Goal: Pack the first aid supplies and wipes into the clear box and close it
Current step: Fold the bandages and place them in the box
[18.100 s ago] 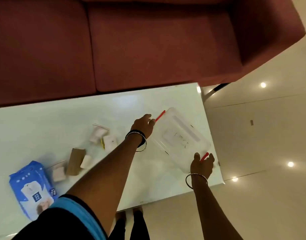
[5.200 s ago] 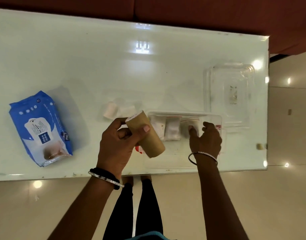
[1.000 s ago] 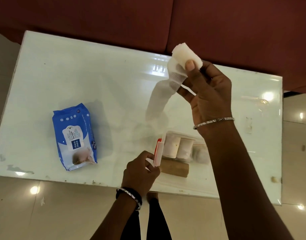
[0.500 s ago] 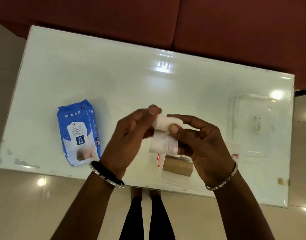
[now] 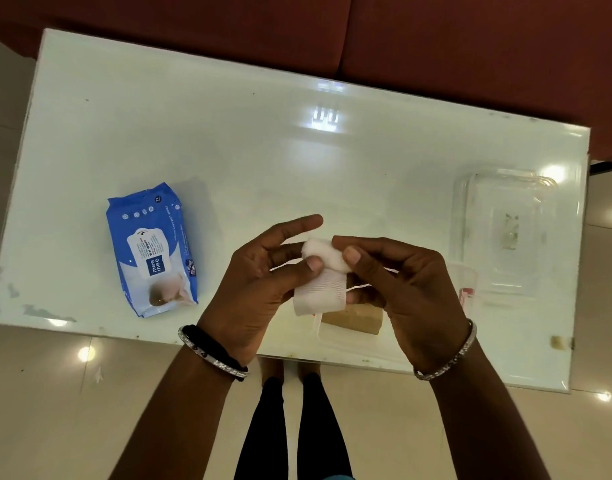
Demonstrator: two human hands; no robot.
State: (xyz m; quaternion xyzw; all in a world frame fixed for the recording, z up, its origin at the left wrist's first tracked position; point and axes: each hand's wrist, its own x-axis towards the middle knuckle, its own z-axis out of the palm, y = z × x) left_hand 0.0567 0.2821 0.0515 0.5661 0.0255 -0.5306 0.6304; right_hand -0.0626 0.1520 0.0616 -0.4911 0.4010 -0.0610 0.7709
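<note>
Both hands hold a white gauze bandage roll (image 5: 323,256) above the table's near edge; a short loose strip (image 5: 319,297) hangs from it. My left hand (image 5: 263,282) pinches the left side, index finger stretched out. My right hand (image 5: 398,282) grips the right side. Under my hands stands the clear box (image 5: 465,285) with red latches, mostly hidden; a brown bandage roll (image 5: 354,318) lies inside it. The box's clear lid (image 5: 505,233) lies flat at the right end of the table. A blue wet wipes pack (image 5: 151,249) lies on the left.
The white glass table (image 5: 280,161) stands in front of a dark red sofa (image 5: 436,39). Cream floor tiles with light reflections lie below the near edge, where my legs and feet show.
The hanging gauze strip is shorter than half a second ago, with more of it wound on the roll. A second ago my right hand alone held the roll high, with a long tail.
</note>
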